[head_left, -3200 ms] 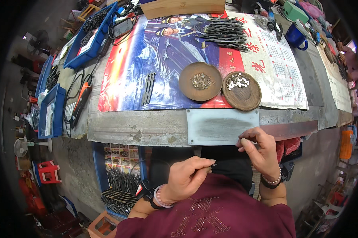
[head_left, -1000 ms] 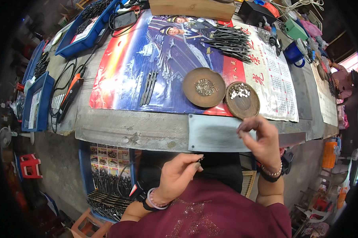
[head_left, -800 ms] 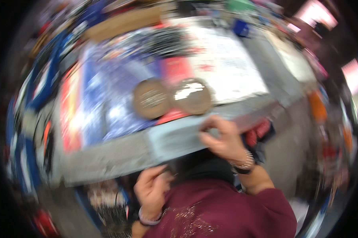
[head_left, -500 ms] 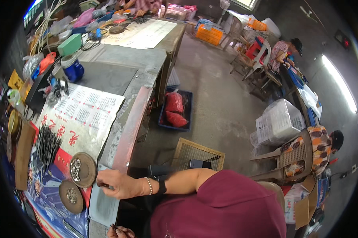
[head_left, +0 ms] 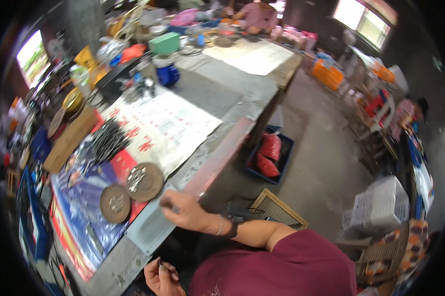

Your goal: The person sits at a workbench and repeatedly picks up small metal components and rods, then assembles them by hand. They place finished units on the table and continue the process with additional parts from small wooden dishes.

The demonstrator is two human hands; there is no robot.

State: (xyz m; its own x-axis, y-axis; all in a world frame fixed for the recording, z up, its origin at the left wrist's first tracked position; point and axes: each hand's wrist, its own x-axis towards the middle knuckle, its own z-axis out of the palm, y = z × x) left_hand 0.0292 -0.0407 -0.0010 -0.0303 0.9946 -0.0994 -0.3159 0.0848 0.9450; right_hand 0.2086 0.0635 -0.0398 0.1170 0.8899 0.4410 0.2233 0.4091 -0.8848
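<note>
My left hand (head_left: 162, 278) is low in the view beside the table's near edge. Its thumb and fingers pinch a small dark piece (head_left: 159, 263), too small to name. Above the edge of a pale grey board (head_left: 151, 231) is my right hand (head_left: 184, 209), with a beaded bracelet and a dark band at its wrist. Its fingers are curled together and blurred, so their contents do not show. Close to that hand sits a round brown dish (head_left: 153, 186) with shiny small pieces. A second brown dish (head_left: 122, 216) holds finer pale bits.
A bundle of thin dark rods (head_left: 109, 141) lies by a wooden block (head_left: 71, 140). Beyond are a printed sheet (head_left: 183, 129), a blue jar (head_left: 167, 74) and a green box (head_left: 164, 44). A blue crate (head_left: 287, 170) with red bags stands on the floor. Other people sit farther off.
The view has swung left, shifting the whole scene rightward. My right hand remains near the board and dishes; more of my left hand shows, still pinching the dark piece.
</note>
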